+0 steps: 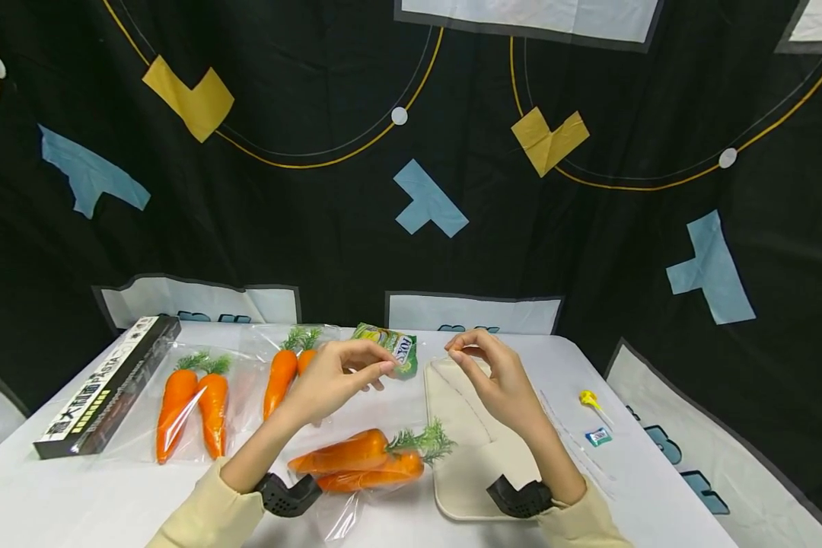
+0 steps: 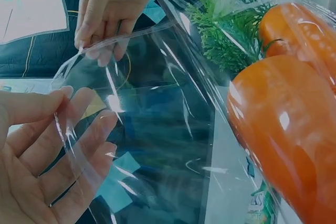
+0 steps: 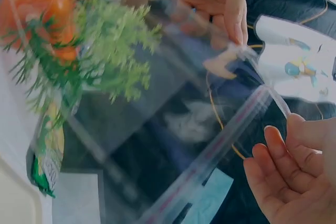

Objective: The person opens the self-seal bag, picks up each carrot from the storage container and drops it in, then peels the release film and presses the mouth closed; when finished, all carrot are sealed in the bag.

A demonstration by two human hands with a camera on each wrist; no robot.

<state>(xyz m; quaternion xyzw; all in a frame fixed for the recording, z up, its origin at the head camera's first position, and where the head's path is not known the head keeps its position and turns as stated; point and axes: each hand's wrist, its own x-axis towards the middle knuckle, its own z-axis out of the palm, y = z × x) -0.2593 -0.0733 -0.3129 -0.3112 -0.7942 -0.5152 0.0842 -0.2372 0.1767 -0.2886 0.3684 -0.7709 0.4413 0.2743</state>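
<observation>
Far left of both sets of fingers I see the long black box point(image 1: 106, 388), then a clear bag with two carrots point(image 1: 192, 407), then a second carrot pair point(image 1: 289, 367) just behind the left fingers.

Left hand point(image 1: 332, 378): thumb and forefinger pressed together on one corner of the clear zip bag point(image 2: 157, 129), other fingers loosely extended. The left wrist view shows the film running across the open palm, so I read it as a light pinch, not a fist.

That bag hangs from the fingertips down to the white tablecloth point(image 1: 657, 472), with the loaded end and its two carrots point(image 1: 359, 460) below and between the wrists. Holding only the top edge lets the carrots' weight tension the film, I'd guess.

Green snack packet point(image 1: 393, 352) sits just beyond the left fingertips, partly covered by them.

Right hand point(image 1: 496, 377): fingertips pinched on the opposite end of the bag mouth, zip strip point(image 3: 231, 140) stretched taut between the two hands. The cream mat point(image 1: 466, 449) lies under this wrist.

To the right of the right fingers lie a yellow lollipop point(image 1: 589, 399) and a small teal wrapper point(image 1: 598, 436).

Hard to read: the film is nearly invisible in the head view, so I can't tell whether the zip is sealed or parted. The right wrist view is motion-blurred.
</observation>
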